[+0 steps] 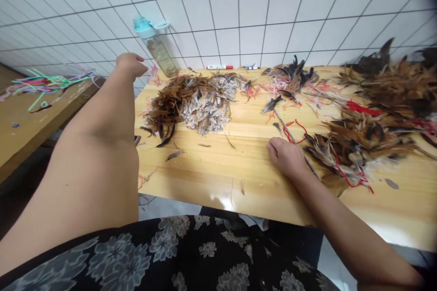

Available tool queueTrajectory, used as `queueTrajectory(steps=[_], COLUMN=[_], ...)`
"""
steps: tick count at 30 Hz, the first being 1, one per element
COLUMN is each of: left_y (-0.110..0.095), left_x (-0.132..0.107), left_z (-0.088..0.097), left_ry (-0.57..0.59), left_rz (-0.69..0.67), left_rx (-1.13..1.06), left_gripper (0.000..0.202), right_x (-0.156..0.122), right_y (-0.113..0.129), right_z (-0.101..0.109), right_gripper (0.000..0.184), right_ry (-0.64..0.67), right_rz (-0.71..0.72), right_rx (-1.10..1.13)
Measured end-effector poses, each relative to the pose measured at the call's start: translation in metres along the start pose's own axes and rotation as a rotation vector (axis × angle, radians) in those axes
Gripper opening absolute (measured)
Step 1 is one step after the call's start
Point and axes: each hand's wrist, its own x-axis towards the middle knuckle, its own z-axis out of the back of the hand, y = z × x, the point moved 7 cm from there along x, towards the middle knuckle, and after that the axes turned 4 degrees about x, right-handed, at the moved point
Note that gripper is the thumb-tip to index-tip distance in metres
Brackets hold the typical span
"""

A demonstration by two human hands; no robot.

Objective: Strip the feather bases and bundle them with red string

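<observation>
- The left hand (130, 64) is being held raised beyond the near-left part of the table (211, 177) at 11 o'clock, its fingers (138, 60) curled; whether anything is being grasped cannot be told.
- The right hand (287, 158) is being rested on the table at 1 o'clock, its fingers (275, 148) curled just beside a thin stick (290, 134); whether the stick is being gripped cannot be told.
- Brown feathers (167, 109) and pale down (208, 109) are being kept together in a gathered heap at 11 o'clock.
- Larger masses of brown rooster feathers (368, 143), tangled with red thread (362, 109), are being left ungathered at 2 o'clock, so much appears undone.
- A water bottle (157, 50) is being stood against the tiled wall (239, 9) at 11 o'clock.
- Coloured pipe cleaners (51, 84) are being left on a second table (30, 122) at 10 o'clock.
</observation>
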Motion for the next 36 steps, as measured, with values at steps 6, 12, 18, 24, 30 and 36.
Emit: queueTrajectory(steps=[6,12,18,24,30,36], left_y=[-0.076,-0.238,-0.36,-0.419,-0.47,-0.449], left_x=[-0.037,-0.102,-0.152,-0.14,-0.151,-0.162], left_z=[0.011,0.004,-0.043,-0.087,-0.115,-0.093], left_ry=[-0.083,0.003,0.048,-0.045,0.03,0.041], left_rz=[0.126,-0.306,-0.682,-0.753,-0.925,-0.977], left_rx=[-0.065,-0.129,-0.054,-0.212,-0.135,-0.067], left_gripper=[0.048,0.042,0.035,0.04,0.036,0.028], right_x=[-0.001,-0.005,-0.005,-0.004,-0.008,-0.015], right_y=[0.007,0.014,0.018,0.023,0.028,0.033], right_z=[0.003,0.007,0.005,0.002,0.004,0.009], right_gripper=[0.048,0.053,0.054,0.054,0.056,0.058], right_ry=[0.009,-0.01,-0.065,-0.119,-0.15,-0.271], right_rz=[0.016,0.058,0.104,0.165,0.188,0.292], right_rx=[-0.001,0.022,0.02,0.002,-0.021,-0.012])
